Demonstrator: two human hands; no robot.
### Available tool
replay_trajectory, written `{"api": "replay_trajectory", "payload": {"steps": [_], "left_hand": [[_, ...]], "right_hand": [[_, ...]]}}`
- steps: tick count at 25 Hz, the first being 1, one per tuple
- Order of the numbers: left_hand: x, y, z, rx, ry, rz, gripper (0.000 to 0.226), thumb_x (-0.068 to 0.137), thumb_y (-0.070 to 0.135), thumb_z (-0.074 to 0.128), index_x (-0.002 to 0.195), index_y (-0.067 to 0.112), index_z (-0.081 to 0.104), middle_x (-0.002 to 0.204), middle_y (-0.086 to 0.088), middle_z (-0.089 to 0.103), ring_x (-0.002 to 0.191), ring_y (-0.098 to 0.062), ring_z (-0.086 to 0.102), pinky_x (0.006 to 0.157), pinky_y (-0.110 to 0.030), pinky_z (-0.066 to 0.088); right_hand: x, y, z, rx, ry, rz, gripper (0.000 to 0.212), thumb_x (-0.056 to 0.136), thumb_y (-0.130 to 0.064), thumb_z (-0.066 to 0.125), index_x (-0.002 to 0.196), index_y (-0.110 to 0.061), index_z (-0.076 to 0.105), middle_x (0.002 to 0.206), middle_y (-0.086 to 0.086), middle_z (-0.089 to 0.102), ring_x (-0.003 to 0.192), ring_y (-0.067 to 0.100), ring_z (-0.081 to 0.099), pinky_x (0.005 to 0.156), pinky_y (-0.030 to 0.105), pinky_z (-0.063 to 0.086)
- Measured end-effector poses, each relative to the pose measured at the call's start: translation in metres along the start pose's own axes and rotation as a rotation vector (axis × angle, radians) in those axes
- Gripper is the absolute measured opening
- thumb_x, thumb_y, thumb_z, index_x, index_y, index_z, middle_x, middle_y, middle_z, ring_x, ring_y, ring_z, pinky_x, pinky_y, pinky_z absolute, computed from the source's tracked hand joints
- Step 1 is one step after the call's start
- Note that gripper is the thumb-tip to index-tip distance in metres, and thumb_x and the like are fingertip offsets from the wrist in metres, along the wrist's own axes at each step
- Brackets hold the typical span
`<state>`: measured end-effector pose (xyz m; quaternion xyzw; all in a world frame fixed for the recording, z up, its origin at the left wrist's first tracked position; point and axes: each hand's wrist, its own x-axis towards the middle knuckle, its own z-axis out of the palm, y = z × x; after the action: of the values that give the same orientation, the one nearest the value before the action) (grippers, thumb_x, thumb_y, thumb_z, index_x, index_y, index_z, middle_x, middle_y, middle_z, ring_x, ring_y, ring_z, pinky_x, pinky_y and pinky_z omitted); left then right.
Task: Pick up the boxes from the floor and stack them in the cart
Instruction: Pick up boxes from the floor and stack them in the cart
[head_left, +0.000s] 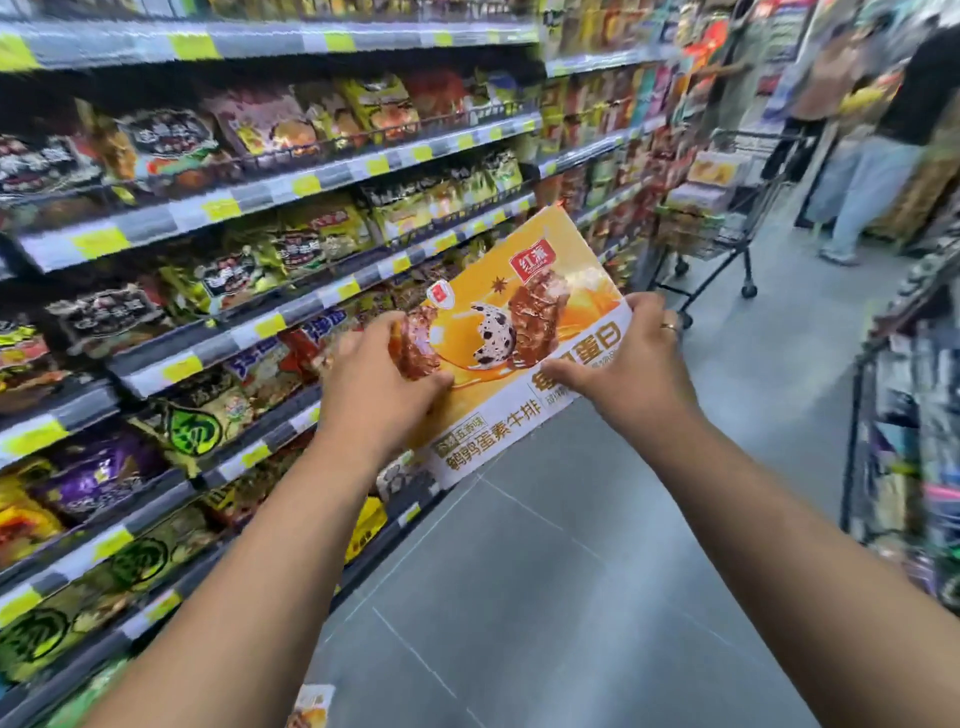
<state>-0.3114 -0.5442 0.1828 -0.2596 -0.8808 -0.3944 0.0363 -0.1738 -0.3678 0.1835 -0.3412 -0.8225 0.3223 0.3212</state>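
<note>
orange glossy cardboard box (524, 332) is probably handling light, stiff; fingers of left hand (387, 384) and right hand (631, 364) are pinching its opposite edges.

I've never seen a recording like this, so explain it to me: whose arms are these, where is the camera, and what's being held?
There is no machine here. The one picture comes from a camera worn on a person's head, looking forward and down, so both arms are that person's own. The left hand and right hand grip a flat orange box by its edges, above the grey floor of a shop aisle. Shelves of snack packs run along the left. A cart holding goods stands further down the aisle, with people beyond. What looks like a second box shows at the bottom edge.
</note>
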Motion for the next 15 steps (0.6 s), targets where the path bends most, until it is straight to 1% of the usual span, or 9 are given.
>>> {"api": "replay_trajectory", "payload": {"steps": [2, 4, 6, 7, 8, 9, 10, 12, 15], "left_hand": [[0.025, 0.014, 0.030, -0.017, -0.056, 0.044, 0.075, 0.073, 0.039, 0.080, 0.138, 0.030, 0.045, 0.123, -0.008, 0.047, 0.114, -0.027, 0.051, 0.101, -0.032, 0.039], [0.053, 0.024, 0.059, -0.017, -0.122, 0.088, 0.074, 0.073, 0.040, 0.081, 0.137, 0.031, 0.044, 0.123, -0.007, 0.046, 0.111, -0.028, 0.053, 0.099, -0.033, 0.040], [0.084, 0.031, 0.088, -0.027, -0.183, 0.124, 0.074, 0.073, 0.040, 0.081, 0.137, 0.032, 0.044, 0.123, -0.007, 0.046, 0.109, -0.030, 0.055, 0.100, -0.035, 0.042], [0.097, 0.033, 0.101, -0.034, -0.207, 0.141, 0.075, 0.072, 0.040, 0.081, 0.137, 0.032, 0.045, 0.122, -0.007, 0.046, 0.109, -0.030, 0.055, 0.101, -0.036, 0.043], [0.111, 0.036, 0.112, -0.040, -0.227, 0.158, 0.075, 0.071, 0.039, 0.081, 0.136, 0.033, 0.045, 0.122, -0.007, 0.046, 0.109, -0.030, 0.055, 0.101, -0.038, 0.043], [0.128, 0.039, 0.125, -0.044, -0.249, 0.178, 0.075, 0.071, 0.039, 0.082, 0.136, 0.033, 0.045, 0.121, -0.007, 0.046, 0.110, -0.030, 0.054, 0.102, -0.038, 0.042], [0.144, 0.042, 0.136, -0.044, -0.272, 0.191, 0.076, 0.071, 0.038, 0.082, 0.137, 0.032, 0.046, 0.121, -0.007, 0.045, 0.111, -0.030, 0.054, 0.102, -0.037, 0.042], [0.175, 0.048, 0.158, -0.039, -0.307, 0.219, 0.076, 0.070, 0.038, 0.082, 0.136, 0.032, 0.046, 0.122, -0.007, 0.045, 0.111, -0.032, 0.054, 0.102, -0.037, 0.042], [0.214, 0.058, 0.191, -0.022, -0.357, 0.258, 0.075, 0.069, 0.039, 0.083, 0.135, 0.032, 0.047, 0.124, -0.008, 0.045, 0.111, -0.033, 0.054, 0.102, -0.040, 0.042]], "right_hand": [[0.021, 0.023, -0.007, -0.029, 0.046, 0.038, 0.090, 0.060, -0.039, 0.089, 0.128, -0.013, 0.036, 0.130, 0.012, 0.038, 0.108, 0.022, 0.047, 0.081, 0.027, 0.040], [0.042, 0.044, -0.009, -0.055, 0.085, 0.084, 0.092, 0.060, -0.040, 0.089, 0.132, -0.017, 0.037, 0.130, 0.011, 0.040, 0.104, 0.015, 0.042, 0.079, 0.024, 0.037], [0.064, 0.061, -0.008, -0.070, 0.124, 0.136, 0.091, 0.061, -0.040, 0.089, 0.134, -0.021, 0.038, 0.128, 0.009, 0.039, 0.100, 0.011, 0.043, 0.078, 0.023, 0.036], [0.073, 0.068, -0.006, -0.078, 0.140, 0.161, 0.090, 0.061, -0.039, 0.089, 0.133, -0.022, 0.038, 0.128, 0.009, 0.038, 0.095, 0.007, 0.042, 0.078, 0.023, 0.035], [0.082, 0.074, -0.003, -0.084, 0.161, 0.182, 0.088, 0.061, -0.039, 0.089, 0.132, -0.022, 0.039, 0.128, 0.009, 0.038, 0.085, 0.000, 0.038, 0.077, 0.022, 0.035], [0.095, 0.081, 0.001, -0.088, 0.188, 0.207, 0.087, 0.060, -0.039, 0.089, 0.130, -0.022, 0.040, 0.128, 0.009, 0.039, 0.076, -0.002, 0.035, 0.075, 0.021, 0.035], [0.106, 0.087, 0.005, -0.090, 0.207, 0.237, 0.086, 0.060, -0.039, 0.089, 0.129, -0.023, 0.040, 0.128, 0.009, 0.038, 0.073, -0.004, 0.035, 0.075, 0.022, 0.036], [0.128, 0.098, 0.012, -0.096, 0.237, 0.285, 0.086, 0.060, -0.039, 0.089, 0.128, -0.022, 0.039, 0.129, 0.010, 0.037, 0.072, -0.006, 0.033, 0.076, 0.022, 0.037], [0.160, 0.116, 0.020, -0.109, 0.274, 0.349, 0.088, 0.061, -0.039, 0.089, 0.131, -0.019, 0.039, 0.130, 0.010, 0.035, 0.082, 0.001, 0.033, 0.079, 0.023, 0.038]]}}
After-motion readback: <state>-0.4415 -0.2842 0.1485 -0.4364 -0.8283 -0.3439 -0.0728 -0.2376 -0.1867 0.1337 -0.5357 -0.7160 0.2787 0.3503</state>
